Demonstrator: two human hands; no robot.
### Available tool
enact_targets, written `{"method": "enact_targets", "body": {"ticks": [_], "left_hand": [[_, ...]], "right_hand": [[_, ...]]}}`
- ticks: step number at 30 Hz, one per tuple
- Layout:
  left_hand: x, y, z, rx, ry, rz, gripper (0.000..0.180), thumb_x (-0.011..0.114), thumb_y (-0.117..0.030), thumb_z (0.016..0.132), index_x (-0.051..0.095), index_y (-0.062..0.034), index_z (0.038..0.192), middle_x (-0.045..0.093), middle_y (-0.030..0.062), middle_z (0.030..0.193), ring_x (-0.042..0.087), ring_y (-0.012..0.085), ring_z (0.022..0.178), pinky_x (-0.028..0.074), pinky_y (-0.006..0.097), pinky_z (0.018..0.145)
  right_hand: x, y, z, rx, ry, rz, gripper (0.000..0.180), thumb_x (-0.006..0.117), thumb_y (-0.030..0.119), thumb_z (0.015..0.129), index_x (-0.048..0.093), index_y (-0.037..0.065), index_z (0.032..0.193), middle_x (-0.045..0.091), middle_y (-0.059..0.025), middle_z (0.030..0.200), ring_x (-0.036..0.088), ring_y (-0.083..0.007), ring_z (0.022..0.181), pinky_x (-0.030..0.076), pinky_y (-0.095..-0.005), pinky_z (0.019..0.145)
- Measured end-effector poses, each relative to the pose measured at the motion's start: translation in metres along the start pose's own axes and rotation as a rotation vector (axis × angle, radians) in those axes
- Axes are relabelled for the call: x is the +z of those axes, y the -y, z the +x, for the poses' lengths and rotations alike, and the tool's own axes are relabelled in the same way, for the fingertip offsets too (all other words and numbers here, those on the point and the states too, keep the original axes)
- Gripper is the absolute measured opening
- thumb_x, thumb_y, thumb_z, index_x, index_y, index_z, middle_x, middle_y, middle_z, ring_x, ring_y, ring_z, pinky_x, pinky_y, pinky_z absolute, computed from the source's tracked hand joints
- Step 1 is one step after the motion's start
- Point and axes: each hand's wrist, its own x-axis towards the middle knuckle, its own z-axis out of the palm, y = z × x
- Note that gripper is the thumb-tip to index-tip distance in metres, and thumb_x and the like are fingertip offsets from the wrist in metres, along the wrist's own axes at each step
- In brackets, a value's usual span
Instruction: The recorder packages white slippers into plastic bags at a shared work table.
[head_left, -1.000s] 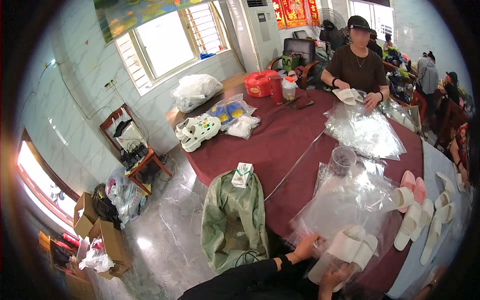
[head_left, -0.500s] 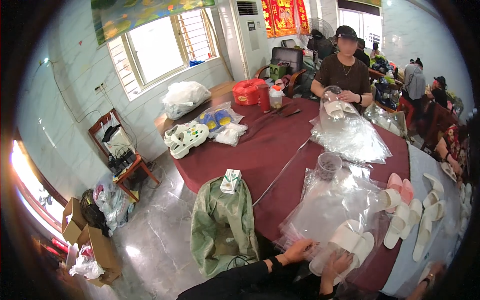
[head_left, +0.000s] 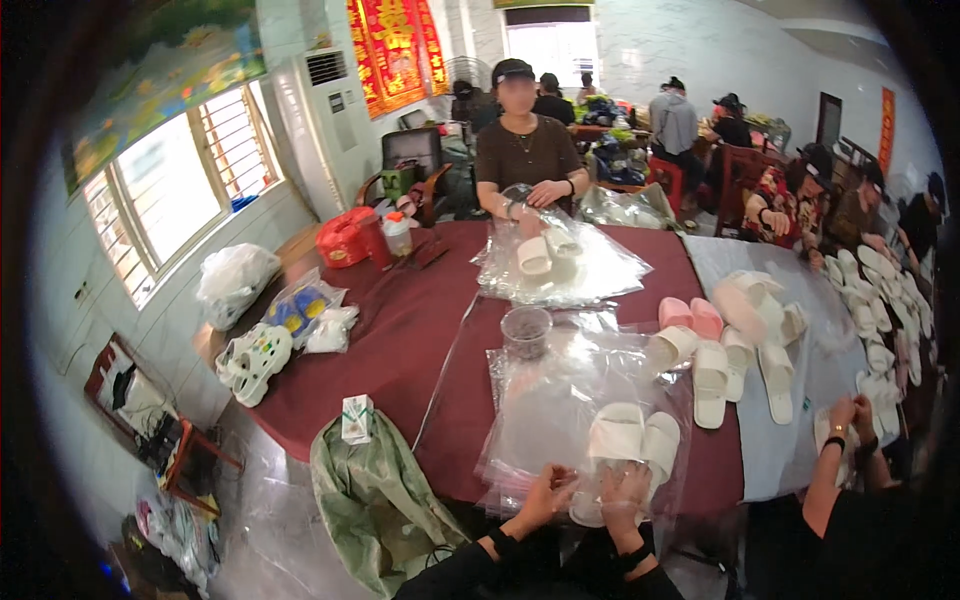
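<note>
Both your hands, left [head_left: 548, 493] and right [head_left: 625, 492], pinch the near edge of a clear bag [head_left: 560, 420] holding white slippers [head_left: 632, 438], low in the frame's centre. Above it sit a cup [head_left: 526, 331] and more slippers [head_left: 735, 345] to the right.

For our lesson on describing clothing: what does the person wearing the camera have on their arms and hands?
Both forearms are in dark sleeves. The left hand and right hand are bare, with no gloves. A dark band sits at each wrist.
</note>
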Motion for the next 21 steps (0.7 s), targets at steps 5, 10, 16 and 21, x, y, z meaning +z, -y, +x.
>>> {"method": "enact_targets", "body": {"ticks": [5, 10, 16, 21], "left_hand": [[0.004, 0.026, 0.013, 0.052, -0.151, 0.038, 0.04, 0.05, -0.025, 0.096, 0.047, -0.002, 0.128, 0.059, 0.0121, 0.117, 0.056, 0.0148, 0.098, 0.047, 0.03, 0.084], [-0.005, 0.0, 0.003, -0.021, -0.046, -0.033, 0.041, 0.052, -0.014, 0.091, 0.045, 0.0009, 0.129, 0.055, 0.0105, 0.121, 0.059, 0.0176, 0.095, 0.05, 0.03, 0.079], [-0.01, 0.01, -0.003, 0.197, -0.211, -0.065, 0.044, 0.063, -0.007, 0.081, 0.05, 0.007, 0.12, 0.062, 0.0105, 0.108, 0.063, 0.0168, 0.088, 0.054, 0.027, 0.062], [-0.008, 0.014, 0.007, -0.05, -0.283, -0.331, 0.038, 0.054, -0.018, 0.093, 0.05, 0.0001, 0.127, 0.059, -0.0009, 0.081, 0.049, 0.0041, 0.061, 0.037, 0.02, 0.049]], "right_hand": [[0.011, -0.002, -0.007, 0.007, 0.018, -0.069, 0.034, 0.062, 0.027, 0.078, 0.055, -0.003, 0.092, 0.048, -0.0237, 0.095, 0.045, -0.0416, 0.094, 0.037, -0.0503, 0.079], [0.022, 0.007, 0.009, 0.151, -0.001, -0.131, 0.03, 0.06, 0.026, 0.078, 0.058, -0.001, 0.09, 0.049, -0.0233, 0.098, 0.045, -0.0408, 0.096, 0.038, -0.0488, 0.082], [0.029, -0.008, 0.016, -0.142, 0.138, 0.072, 0.04, 0.06, 0.025, 0.079, 0.057, 0.002, 0.111, 0.049, -0.0252, 0.119, 0.044, -0.0413, 0.111, 0.035, -0.0504, 0.094], [0.0, -0.026, 0.011, -0.183, 0.211, -0.03, 0.057, 0.058, 0.027, 0.08, 0.044, 0.003, 0.13, 0.037, -0.0229, 0.137, 0.034, -0.0398, 0.127, 0.028, -0.0472, 0.104]]}}
